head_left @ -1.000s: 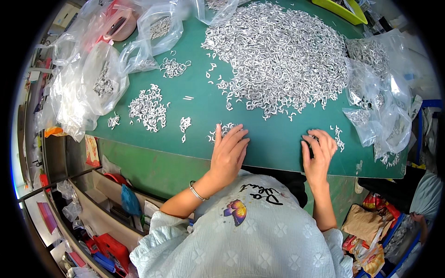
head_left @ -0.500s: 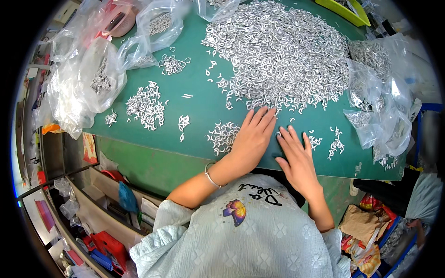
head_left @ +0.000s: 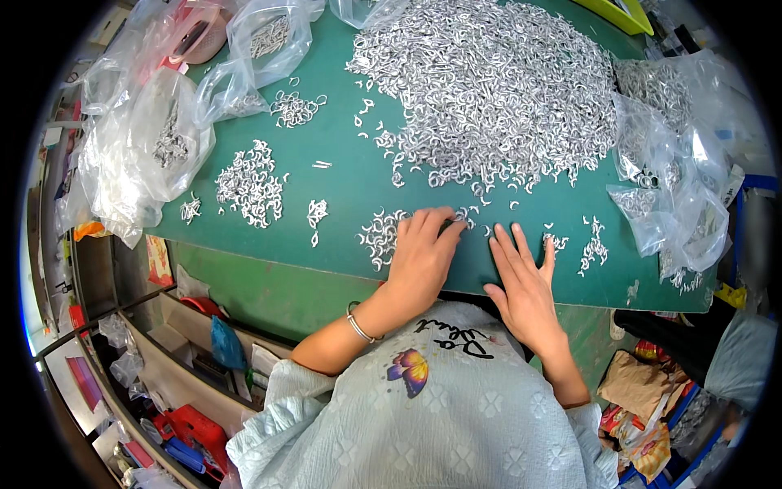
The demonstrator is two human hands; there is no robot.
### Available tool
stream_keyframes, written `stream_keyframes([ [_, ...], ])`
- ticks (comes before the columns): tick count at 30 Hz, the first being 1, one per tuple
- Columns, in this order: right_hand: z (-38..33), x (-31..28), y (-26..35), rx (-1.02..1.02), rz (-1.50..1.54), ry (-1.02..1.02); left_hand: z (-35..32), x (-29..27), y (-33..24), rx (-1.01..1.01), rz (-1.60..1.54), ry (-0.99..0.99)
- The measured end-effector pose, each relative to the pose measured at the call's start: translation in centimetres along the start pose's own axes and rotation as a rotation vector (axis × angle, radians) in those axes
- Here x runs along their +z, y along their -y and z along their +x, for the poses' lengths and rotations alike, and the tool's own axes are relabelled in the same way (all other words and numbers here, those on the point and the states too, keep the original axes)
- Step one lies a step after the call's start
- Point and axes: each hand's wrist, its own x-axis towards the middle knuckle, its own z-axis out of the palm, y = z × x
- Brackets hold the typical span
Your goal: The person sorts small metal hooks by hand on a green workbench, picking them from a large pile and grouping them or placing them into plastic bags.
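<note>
A big heap of small silver metal hooks (head_left: 497, 90) covers the far middle of the green table (head_left: 342, 187). My left hand (head_left: 422, 259) lies palm down near the front edge, fingers slightly curled over a small cluster of hooks (head_left: 376, 236). Just to its right my right hand (head_left: 521, 281) rests flat on the table with fingers spread, next to a few loose hooks (head_left: 595, 244). Neither hand visibly grips anything. A smaller pile of hooks (head_left: 251, 183) lies to the left.
Clear plastic bags holding hooks (head_left: 147, 155) crowd the left side, and more bags (head_left: 676, 179) sit at the right edge. A pink container (head_left: 195, 33) stands at the far left. Shelves with boxes and red items (head_left: 187, 424) lie below the table's left.
Both hands slid toward the middle of the front edge and came close together. The left hand curled its fingers over the small hook cluster; the right hand flattened beside it.
</note>
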Motion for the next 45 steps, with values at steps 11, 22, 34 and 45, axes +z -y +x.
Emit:
stream_keyframes([
  [11,-1.1,0.5,-0.3,0.168,-0.200,0.019,0.0,-0.5,0.1,-0.003,-0.071,-0.069],
  [22,3.6,0.2,0.5,0.018,-0.058,-0.131,0.1,0.4,0.0,0.062,0.093,0.035],
  [34,-0.4,-0.2,0.0,0.029,0.021,-0.096,0.0,0.2,-0.1,0.026,0.075,0.027],
  [45,1.6,0.1,-1.4,0.092,-0.065,-0.221,-0.4,-0.4,-1.0,0.016,-0.004,0.057],
])
